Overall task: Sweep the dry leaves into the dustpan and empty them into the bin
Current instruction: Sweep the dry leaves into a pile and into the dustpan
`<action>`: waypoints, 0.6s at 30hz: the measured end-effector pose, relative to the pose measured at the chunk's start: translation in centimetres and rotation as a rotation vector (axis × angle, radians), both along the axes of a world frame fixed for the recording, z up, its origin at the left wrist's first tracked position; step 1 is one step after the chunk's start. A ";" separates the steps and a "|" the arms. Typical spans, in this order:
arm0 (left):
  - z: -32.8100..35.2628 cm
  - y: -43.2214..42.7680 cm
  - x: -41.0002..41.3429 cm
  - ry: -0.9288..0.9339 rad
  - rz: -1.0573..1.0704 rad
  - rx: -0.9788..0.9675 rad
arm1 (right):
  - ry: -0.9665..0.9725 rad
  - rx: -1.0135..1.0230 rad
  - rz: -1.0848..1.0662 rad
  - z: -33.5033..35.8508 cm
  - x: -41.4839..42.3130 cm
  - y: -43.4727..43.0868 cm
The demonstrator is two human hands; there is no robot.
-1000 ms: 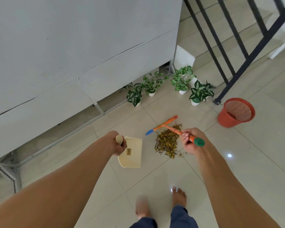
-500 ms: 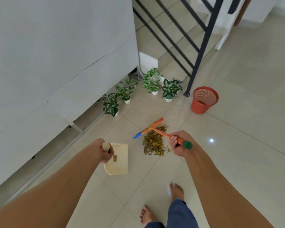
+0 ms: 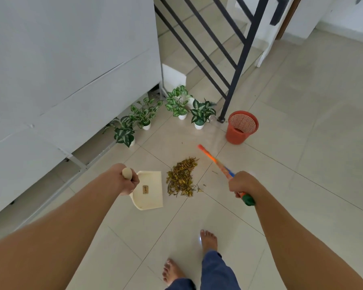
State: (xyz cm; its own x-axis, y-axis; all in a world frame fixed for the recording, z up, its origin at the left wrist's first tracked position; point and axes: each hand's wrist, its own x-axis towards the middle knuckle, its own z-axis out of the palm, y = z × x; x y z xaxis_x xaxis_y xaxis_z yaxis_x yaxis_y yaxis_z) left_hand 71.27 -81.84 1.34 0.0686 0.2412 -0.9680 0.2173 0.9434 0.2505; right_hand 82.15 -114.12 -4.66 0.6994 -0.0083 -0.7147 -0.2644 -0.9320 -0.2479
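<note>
Dry leaves (image 3: 181, 177) sit in one heap on the floor (image 3: 302, 164). The dustpan (image 3: 150, 192) lies just left of the heap, straight edge facing it; left hand (image 3: 128, 182), fingers curled round its handle. Right hand (image 3: 241, 184), right of the heap, fingers wrapped round the broom (image 3: 217, 163); its blurred stick points toward the bin (image 3: 241, 127) beyond the heap. Judged: the sweep goes leftward.

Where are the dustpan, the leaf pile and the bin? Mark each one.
dustpan (image 3: 150, 198): head view, on the bare floor of the cream pan.
leaf pile (image 3: 181, 177): head view, on the middle of the heap.
bin (image 3: 235, 136): head view, on its orange outer wall.
</note>
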 end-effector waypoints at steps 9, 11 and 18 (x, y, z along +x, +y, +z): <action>-1.3 -0.6 0.1 0.066 -0.075 0.012 | 0.217 0.354 -0.508 -2.9 -3.7 -2.1; -1.6 -0.8 0.2 0.075 -0.077 0.012 | 0.265 0.326 -0.506 -2.2 -3.5 -2.6; -2.6 0.1 -0.6 0.100 0.012 0.006 | 0.145 0.118 -0.050 0.8 0.7 -0.3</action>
State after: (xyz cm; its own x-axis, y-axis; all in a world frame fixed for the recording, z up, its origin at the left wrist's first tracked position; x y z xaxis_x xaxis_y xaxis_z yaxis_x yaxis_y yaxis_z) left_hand 70.67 -81.79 -1.30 -0.0313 0.2474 -0.9684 0.2303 0.9446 0.2339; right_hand 82.85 -114.44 -3.87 0.5898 0.0491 -0.8061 -0.3505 -0.8837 -0.3103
